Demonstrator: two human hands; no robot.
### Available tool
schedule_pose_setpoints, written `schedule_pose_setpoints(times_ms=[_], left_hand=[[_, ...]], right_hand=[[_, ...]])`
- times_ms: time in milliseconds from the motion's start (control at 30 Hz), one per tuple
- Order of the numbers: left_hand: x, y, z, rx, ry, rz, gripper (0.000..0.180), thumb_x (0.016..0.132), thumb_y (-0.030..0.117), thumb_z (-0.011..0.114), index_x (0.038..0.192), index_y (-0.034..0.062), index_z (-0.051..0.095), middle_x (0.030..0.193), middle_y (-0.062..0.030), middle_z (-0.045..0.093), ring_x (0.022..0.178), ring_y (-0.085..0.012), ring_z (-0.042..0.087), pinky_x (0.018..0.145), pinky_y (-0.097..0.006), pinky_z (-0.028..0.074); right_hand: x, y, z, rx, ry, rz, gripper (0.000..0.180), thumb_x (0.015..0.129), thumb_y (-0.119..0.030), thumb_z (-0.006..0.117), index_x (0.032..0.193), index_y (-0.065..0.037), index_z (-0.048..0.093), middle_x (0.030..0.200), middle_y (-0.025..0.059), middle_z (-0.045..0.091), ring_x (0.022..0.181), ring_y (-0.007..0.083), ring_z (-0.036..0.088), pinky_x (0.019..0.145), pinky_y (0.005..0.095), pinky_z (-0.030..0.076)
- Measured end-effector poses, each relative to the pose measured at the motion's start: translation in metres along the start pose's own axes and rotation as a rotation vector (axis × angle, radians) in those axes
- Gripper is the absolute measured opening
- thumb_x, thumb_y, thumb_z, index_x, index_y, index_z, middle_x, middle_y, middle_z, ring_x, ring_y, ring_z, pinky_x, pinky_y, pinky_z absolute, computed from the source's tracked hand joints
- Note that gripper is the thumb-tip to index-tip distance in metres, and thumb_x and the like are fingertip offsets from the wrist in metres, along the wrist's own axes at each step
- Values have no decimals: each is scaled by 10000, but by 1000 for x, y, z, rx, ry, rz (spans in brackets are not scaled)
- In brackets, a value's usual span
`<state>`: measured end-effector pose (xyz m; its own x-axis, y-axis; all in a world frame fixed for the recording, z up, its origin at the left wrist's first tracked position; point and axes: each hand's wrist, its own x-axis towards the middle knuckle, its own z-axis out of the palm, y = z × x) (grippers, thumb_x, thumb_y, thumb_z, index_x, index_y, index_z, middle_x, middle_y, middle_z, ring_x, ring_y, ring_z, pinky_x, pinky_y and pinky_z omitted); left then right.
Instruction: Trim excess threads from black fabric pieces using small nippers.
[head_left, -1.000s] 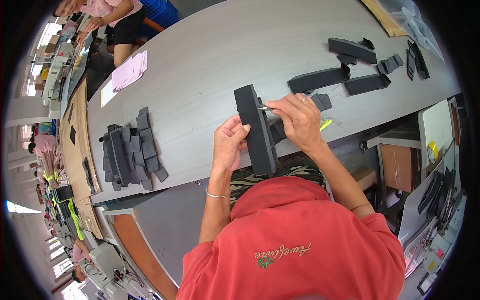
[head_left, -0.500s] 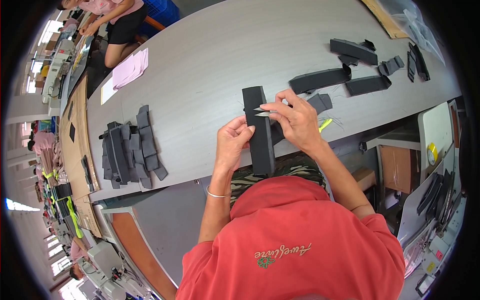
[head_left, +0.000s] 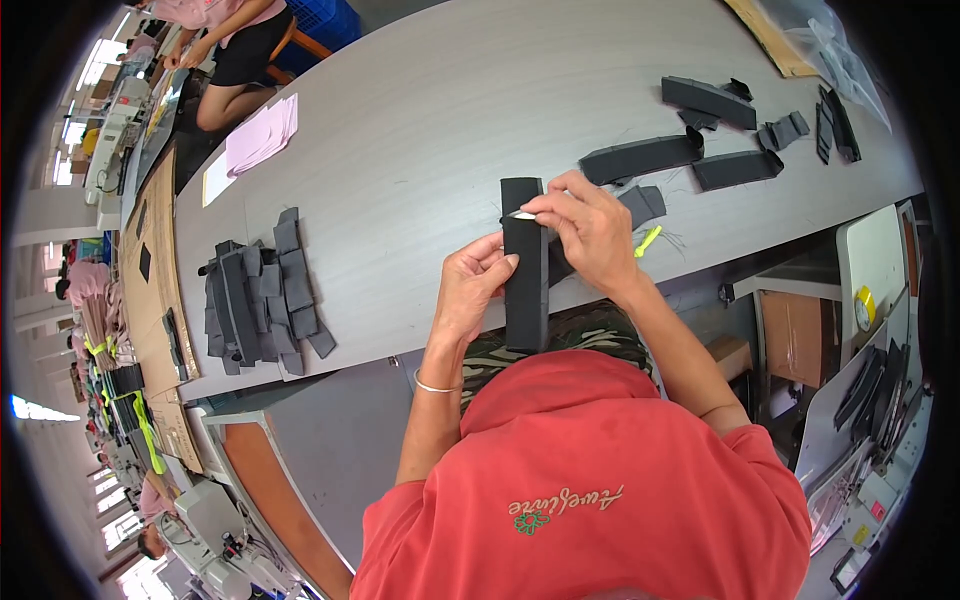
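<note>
Over the near edge of the grey tabletop [head_left: 400, 200], my left grip [head_left: 475, 285] is pinching a long black fabric-like strip [head_left: 526, 300] by its side; my right grip [head_left: 585, 228] is holding a small pointed silver metal tool [head_left: 521, 215] near its far end. Keeping strip steady, point shallow, is probably sparing the material.

A long, narrow black fabric piece [head_left: 526, 295] extends from twelve to six o'clock; small silver metal snips [head_left: 520, 214] overlap its twelve-o'clock end, tips toward nine.
</note>
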<state>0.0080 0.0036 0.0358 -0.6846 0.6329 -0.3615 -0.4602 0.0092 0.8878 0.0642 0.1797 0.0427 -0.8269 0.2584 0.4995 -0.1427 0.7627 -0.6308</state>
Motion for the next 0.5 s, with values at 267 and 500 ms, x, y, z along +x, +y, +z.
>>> schedule_pose_setpoints(times_ms=[267,500], left_hand=[[4,17,0,-230,139,33,453,909,56,534,1345,-15,431,890,-9,633,752,-76,605,673,-236,545],[6,14,-7,-254,161,153,552,919,34,507,1385,-108,248,955,-87,647,864,-176,655,757,-315,564]], right_hand=[[-2,-13,-20,233,-95,195,160,818,-107,635,961,-138,700,880,45,562,653,193,562,590,305,451],[-21,-19,-19,86,-196,142,127,788,-106,669,909,-130,698,886,53,568,639,229,596,563,342,461]])
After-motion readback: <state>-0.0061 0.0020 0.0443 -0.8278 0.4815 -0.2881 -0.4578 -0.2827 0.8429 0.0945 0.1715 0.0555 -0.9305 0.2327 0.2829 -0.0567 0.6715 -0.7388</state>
